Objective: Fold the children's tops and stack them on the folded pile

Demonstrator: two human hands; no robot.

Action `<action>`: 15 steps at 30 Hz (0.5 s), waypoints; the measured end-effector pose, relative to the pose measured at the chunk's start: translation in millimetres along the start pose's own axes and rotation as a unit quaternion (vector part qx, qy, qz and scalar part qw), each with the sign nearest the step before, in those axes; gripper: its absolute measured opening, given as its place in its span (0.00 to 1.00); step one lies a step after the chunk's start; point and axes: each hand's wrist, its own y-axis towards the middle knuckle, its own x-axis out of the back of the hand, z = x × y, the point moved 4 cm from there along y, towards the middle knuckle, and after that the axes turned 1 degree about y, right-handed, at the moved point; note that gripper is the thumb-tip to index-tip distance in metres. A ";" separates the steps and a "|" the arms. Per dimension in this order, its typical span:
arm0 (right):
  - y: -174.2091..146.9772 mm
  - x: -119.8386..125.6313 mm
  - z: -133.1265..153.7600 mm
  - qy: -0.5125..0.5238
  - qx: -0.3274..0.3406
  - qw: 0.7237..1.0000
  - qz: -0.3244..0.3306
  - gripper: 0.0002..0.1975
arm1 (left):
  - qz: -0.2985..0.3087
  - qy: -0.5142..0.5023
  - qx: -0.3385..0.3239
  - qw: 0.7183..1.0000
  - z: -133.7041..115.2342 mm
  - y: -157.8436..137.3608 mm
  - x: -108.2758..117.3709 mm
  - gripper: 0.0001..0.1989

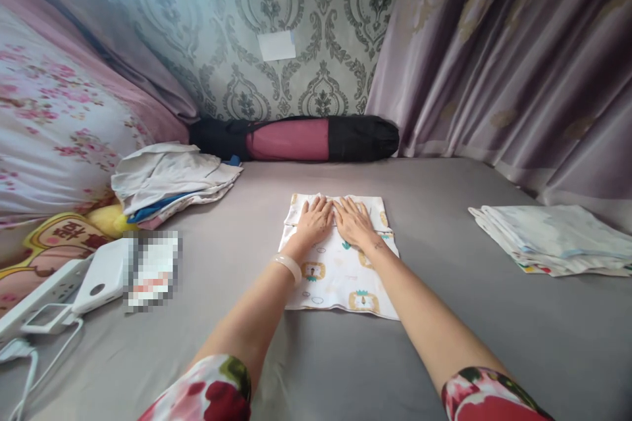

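Observation:
A white cloth (340, 283) printed with lion faces lies flat in front of me, its far edge folded over toward me as a strip. My left hand (316, 216) rests palm down on the folded strip, fingers stretched out and pointing away. Beside it my right hand (351, 218) lies flat on the same strip, fingers slightly spread. The two hands are close together near the middle of the fold. A pale bangle (288, 268) circles my left wrist.
A pile of loose cloths (175, 177) lies at the left, and a stack of folded cloths (567, 237) at the right. A black and pink long bag (291, 138) lies along the wall. A power strip (44, 296) and white power bank (105, 276) lie at the left on the grey sheet (207, 316).

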 end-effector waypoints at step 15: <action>-0.1 0.2 -11.6 -0.002 -0.151 0.988 -0.014 0.29 | -0.045 0.035 0.109 0.992 11.7 -1.5 -5.4 0.29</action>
